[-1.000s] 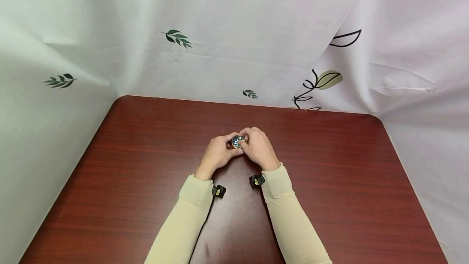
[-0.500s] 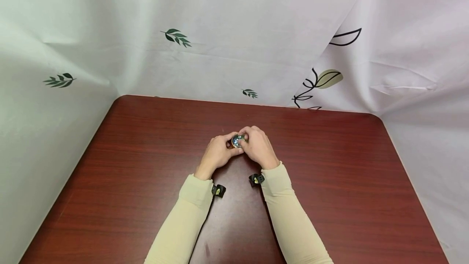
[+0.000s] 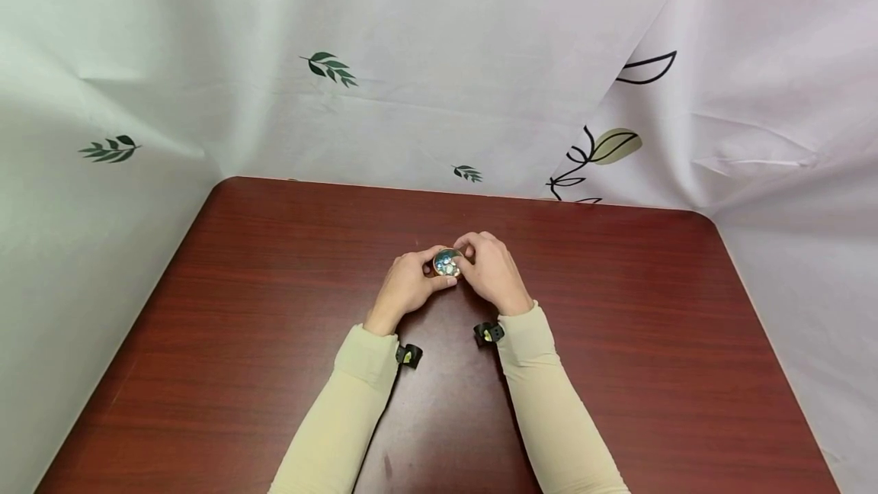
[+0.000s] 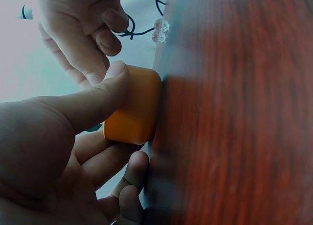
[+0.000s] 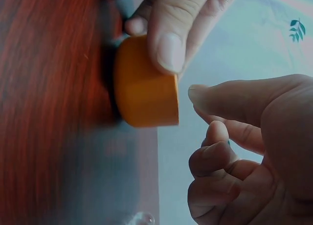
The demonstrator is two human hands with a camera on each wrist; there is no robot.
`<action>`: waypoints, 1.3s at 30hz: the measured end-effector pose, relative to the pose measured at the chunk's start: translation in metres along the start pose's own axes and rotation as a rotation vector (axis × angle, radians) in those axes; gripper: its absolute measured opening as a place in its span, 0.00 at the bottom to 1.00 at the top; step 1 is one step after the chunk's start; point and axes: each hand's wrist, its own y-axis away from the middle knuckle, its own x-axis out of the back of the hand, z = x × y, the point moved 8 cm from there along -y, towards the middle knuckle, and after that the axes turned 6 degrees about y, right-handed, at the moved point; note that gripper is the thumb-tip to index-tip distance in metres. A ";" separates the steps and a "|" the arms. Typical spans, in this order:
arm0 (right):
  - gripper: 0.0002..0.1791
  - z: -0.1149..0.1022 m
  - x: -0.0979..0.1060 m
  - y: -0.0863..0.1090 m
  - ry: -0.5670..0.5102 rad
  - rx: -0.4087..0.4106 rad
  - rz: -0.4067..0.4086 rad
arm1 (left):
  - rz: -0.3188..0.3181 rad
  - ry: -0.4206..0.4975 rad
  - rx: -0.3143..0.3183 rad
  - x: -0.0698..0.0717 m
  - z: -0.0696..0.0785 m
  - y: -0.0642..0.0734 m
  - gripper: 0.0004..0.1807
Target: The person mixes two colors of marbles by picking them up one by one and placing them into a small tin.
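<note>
My left hand [image 3: 405,284] grips a small round orange container [image 3: 447,263] from the left, thumb on the near side and fingers round the far side. Its round face, up in the head view, is shiny blue-green with pale, silvery spots. The left wrist view shows the smooth orange side wall [image 4: 134,105], with the base close to the table. My right hand [image 3: 494,269] is at the container's right edge, the thumb overlapping the rim. In the right wrist view a gap separates that hand's thumb tip [image 5: 195,95] from the orange wall, and its fingers are loosely bent with nothing visible in them.
A reddish-brown wooden table [image 3: 652,341] with rounded corners lies under both hands. White cloth with leaf prints [image 3: 332,68] hangs behind it and at the sides. Black wrist cameras [image 3: 409,357] sit on both sleeves.
My right hand has shifted a little to the right and away, its fingers drawn off the container's face, so more of that face shows. The left hand keeps its hold and place.
</note>
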 end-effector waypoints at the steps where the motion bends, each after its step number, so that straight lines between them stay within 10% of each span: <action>1: 0.07 0.001 0.001 0.001 0.000 -0.002 0.002 | -0.001 -0.002 0.007 0.000 0.000 0.000 0.29; 39: 0.12 0.050 0.022 0.020 -0.024 -0.093 0.048 | -0.002 -0.010 0.041 -0.001 -0.003 0.000 0.29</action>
